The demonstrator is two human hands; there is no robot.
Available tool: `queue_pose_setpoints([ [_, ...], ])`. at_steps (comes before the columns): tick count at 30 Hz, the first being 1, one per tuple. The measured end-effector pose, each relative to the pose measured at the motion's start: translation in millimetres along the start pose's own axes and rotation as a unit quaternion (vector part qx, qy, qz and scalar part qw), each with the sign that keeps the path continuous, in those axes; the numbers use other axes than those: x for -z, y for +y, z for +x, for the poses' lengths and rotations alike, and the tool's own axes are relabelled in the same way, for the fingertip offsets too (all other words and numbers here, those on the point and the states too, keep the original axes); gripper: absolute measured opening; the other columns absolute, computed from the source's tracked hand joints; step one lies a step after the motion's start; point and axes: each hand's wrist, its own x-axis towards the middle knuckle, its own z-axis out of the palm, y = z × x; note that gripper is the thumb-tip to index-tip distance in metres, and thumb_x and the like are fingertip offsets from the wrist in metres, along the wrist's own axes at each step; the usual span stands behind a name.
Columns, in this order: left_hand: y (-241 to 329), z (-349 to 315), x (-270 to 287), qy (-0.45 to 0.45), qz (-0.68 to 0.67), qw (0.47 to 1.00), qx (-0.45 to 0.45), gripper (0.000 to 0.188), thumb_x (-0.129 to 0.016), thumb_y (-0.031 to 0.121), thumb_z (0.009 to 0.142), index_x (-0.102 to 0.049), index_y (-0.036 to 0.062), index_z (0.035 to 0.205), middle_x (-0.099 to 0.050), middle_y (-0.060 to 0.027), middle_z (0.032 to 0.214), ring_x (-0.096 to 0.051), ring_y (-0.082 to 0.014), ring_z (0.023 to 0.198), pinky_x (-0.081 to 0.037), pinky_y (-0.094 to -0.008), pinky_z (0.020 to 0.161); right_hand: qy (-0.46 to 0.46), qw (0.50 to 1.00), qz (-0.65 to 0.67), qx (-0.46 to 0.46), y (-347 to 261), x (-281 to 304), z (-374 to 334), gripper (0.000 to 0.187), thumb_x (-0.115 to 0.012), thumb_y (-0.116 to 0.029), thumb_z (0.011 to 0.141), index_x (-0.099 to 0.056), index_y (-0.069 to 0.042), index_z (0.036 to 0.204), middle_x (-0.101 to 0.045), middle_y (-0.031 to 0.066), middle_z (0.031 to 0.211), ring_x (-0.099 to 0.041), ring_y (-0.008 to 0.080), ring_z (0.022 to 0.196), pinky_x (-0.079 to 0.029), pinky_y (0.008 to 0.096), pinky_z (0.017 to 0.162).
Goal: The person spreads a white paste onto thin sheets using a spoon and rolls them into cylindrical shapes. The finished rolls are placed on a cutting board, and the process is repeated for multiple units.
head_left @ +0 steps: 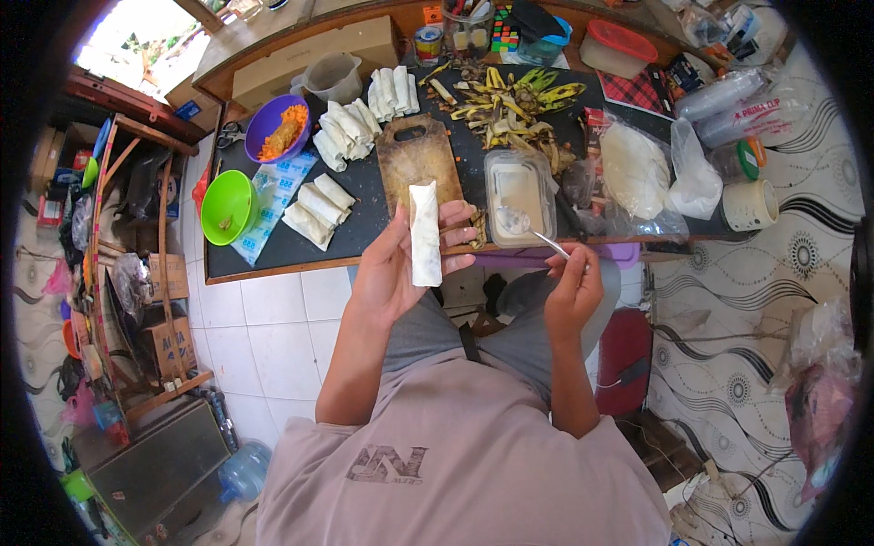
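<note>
1. Half cradling, half pinching a white roll (425,235) in the left hand (382,259), with the thumb along its left side and the fingers behind it, their tips showing beyond the right side.
2. Holding it lengthwise, pointing away from the body, above the lap by the near edge of the table (273,263), with its far end overlapping the cutting board (446,159) in view.
3. Gripping a spoon (541,237) by the handle in the right hand (575,284), with thumb and fingers closed on it, and dipping its bowl into the pale mixture (521,187) in the clear container (551,196).
4. Probably at the sealing step: taking up some mixture as paste for the wrapped roll. Cannot tell from this view whether any flap remains loose or already wetted.
5. Calling next, most likely, for a small spoonful, a short carry leftward, a dab along the loose edge, and a light left-hand hold to avoid squashing the roll.
6. To the left, on the table: similar rolls (319,209) in groups, probably the right place for setting down this one once sealed; beyond these, a purple bowl (248,127) of orange shreds (284,132).
</note>
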Motion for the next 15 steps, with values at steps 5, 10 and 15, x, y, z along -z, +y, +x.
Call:
queue_pose_setpoints([
  [5, -1, 7, 2, 0.015, 0.113, 0.993, -0.012, 0.054, -0.049, 0.026, 0.096, -0.035, -0.006, 0.137, -0.043, -0.0209, 0.137, -0.05, -0.0308, 0.119, -0.048, -0.0448, 0.096, 0.0, 1.0, 0.004, -0.005, 6, -1, 3, 0.024, -0.042, -0.017, 0.1, -0.058, 0.001, 0.094, -0.061, 0.0033, 0.072, -0.052, 0.0073, 0.062, -0.042, 0.0217, 0.058],
  [10, 10, 17, 17, 0.074, 0.086, 0.993, -0.039, 0.048, -0.05, 0.023, 0.096, -0.039, -0.0065, 0.133, -0.047, -0.0198, 0.132, -0.051, -0.0311, 0.118, -0.047, -0.0442, 0.097, 0.004, 0.999, -0.01, -0.036, 9, 0, 2, 0.025, -0.042, -0.018, 0.1, -0.058, 0.0, 0.095, -0.06, 0.0037, 0.073, -0.052, 0.0076, 0.063, -0.043, 0.0219, 0.059],
  [15, 66, 41, 54, 0.15, 0.138, 0.977, -0.068, 0.047, -0.043, 0.031, 0.099, -0.044, -0.0069, 0.126, -0.054, -0.0144, 0.112, -0.056, -0.0268, 0.104, -0.048, -0.0429, 0.095, 0.005, 0.999, -0.003, -0.035, 7, 0, 9, 0.025, -0.042, -0.018, 0.1, -0.058, 0.001, 0.095, -0.061, 0.0037, 0.075, -0.053, 0.0077, 0.064, -0.043, 0.0218, 0.059],
])
